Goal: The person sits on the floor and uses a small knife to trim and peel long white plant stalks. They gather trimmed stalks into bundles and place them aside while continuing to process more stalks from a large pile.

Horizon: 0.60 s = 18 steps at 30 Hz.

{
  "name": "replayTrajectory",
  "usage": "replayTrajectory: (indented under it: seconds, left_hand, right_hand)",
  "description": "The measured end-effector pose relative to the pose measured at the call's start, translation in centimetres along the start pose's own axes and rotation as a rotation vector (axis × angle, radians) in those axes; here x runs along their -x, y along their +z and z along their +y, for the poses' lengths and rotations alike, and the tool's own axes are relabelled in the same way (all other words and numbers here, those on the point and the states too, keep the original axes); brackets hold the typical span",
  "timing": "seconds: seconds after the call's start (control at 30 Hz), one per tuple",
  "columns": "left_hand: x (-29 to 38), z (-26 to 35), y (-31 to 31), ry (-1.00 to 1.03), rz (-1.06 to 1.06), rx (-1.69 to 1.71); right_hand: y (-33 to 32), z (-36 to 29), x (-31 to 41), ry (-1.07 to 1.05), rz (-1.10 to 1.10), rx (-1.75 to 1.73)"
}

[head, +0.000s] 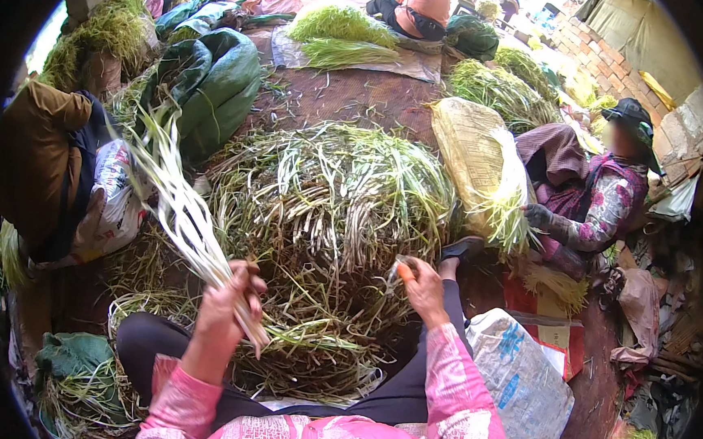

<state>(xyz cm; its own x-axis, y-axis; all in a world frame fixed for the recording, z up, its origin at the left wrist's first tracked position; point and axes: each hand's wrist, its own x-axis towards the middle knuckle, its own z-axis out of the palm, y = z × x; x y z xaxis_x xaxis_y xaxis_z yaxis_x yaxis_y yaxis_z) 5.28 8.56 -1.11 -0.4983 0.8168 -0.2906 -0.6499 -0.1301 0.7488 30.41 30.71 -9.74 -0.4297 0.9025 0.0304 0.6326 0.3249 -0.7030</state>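
Observation:
My left hand (232, 303) grips a bundle of long pale-stalked leafy vegetables (187, 214). Their white stalks fan up and to the left, and the cut-looking lower ends poke out below my fist. To the right, my right hand (425, 289) hovers with bent fingers, an orange covering or object at one of them. A small shiny, translucent strip (393, 276) is at its fingertips; what it is, and whether it is pinched, I cannot make out. Before me lies a large heap of untrimmed stalks (341, 188) with brownish lower ends. More loose stalks and trimmings (312, 345) lie between my legs.
At right a co-worker (605, 182) in gloves holds pale greens (509, 194) beside a yellow woven sack (463, 148). A white sack (518, 378) lies by my right leg. Another person (50, 155) sits at left, near a green sack (214, 87). Greens (346, 26) are piled on a far sheet.

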Motion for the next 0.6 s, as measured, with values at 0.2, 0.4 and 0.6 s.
replayTrajectory:
  seconds: [0.2, 0.4, 0.6]
  left_hand:
    - [-0.1, -3.9, -1.8, -0.248, 0.09, 0.139]
    - [0.1, -4.3, -1.2, -0.226, 0.052, 0.085]
    - [0.7, -3.5, -1.5, -0.245, 0.034, 0.149]
  right_hand:
    - [9.0, -4.1, -4.8, 0.145, -0.219, 0.368]
    - [12.8, -3.5, -7.7, 0.352, -0.249, 0.283]
    - [9.2, -4.8, -9.2, 0.249, -0.169, -0.574]
